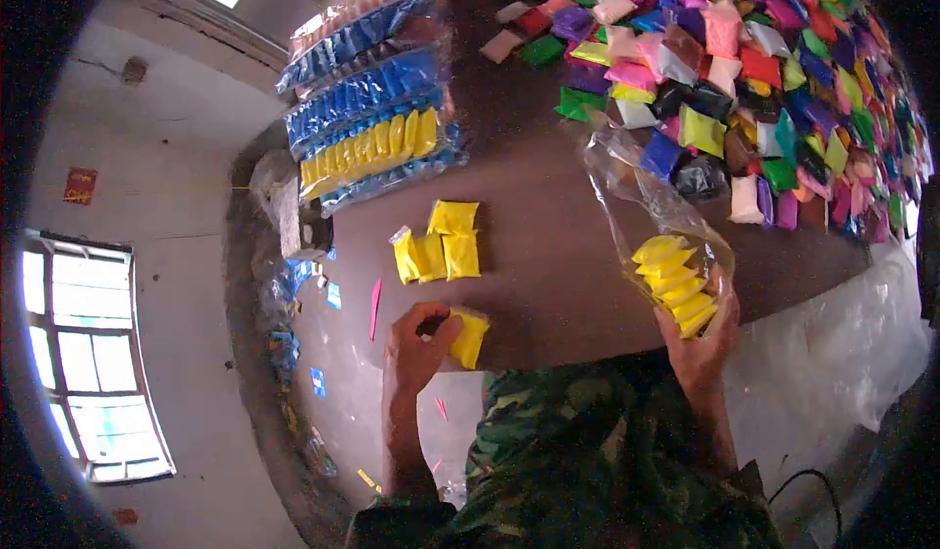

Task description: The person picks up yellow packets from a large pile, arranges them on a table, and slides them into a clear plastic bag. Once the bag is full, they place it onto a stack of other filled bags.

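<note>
My right hand is wrapped round the lower end of a long clear plastic bag. Inside it, several yellow packets lie stacked in a row. The bag's loose upper part stretches up and left over the table. My left hand is curled at the table's front edge, thumb and fingers closed on the left side of a single yellow packet. Just beyond it, several more yellow packets lie together on the brown tabletop.
A heap of small packets in many colours covers the table's far right. Filled clear bags of blue packets and yellow packets lie at the far left. A pink strip is left of my left hand. Clear plastic hangs at right.
</note>
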`<state>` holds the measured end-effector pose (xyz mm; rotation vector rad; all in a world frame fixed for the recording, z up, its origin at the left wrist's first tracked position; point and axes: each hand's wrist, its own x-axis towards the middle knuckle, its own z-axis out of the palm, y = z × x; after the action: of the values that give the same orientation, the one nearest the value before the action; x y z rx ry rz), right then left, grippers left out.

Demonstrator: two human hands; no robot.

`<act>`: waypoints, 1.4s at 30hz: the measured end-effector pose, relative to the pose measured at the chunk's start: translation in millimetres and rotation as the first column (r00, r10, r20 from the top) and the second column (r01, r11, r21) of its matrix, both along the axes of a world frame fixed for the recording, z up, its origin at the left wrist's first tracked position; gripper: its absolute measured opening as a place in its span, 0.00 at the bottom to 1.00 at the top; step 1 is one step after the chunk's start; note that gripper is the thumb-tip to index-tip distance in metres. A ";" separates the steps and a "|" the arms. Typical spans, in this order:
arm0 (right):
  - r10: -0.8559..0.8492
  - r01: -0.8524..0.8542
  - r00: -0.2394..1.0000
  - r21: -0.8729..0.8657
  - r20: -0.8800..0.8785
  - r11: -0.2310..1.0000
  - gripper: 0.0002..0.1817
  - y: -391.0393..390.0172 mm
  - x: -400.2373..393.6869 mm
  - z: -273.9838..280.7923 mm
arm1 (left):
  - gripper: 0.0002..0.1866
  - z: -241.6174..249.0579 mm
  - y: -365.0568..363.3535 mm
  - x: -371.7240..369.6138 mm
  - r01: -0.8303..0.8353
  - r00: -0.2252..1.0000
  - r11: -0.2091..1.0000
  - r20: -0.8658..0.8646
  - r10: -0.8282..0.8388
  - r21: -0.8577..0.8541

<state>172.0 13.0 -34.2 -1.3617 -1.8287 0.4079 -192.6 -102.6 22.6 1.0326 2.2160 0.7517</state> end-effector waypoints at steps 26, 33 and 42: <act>0.060 -0.067 0.997 0.145 0.053 0.987 0.43 9.0 5.8 -2.1 | 0.13 47.4 159.3 146.3 0.004 0.806 0.903 0.533 -0.258 0.430; 0.083 -0.082 0.996 0.129 -0.010 0.988 0.44 12.8 5.5 8.3 | 0.10 39.0 138.2 150.5 0.103 0.842 0.858 0.414 -0.345 0.504; 0.052 -0.050 0.999 0.141 -0.007 0.989 0.45 10.4 -1.4 17.2 | 0.13 39.7 139.8 142.3 0.224 0.903 0.725 0.140 -0.406 0.651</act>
<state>170.5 23.4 -17.0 -1.2168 -1.8504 0.3053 -50.3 37.2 62.3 1.4688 1.4958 1.4210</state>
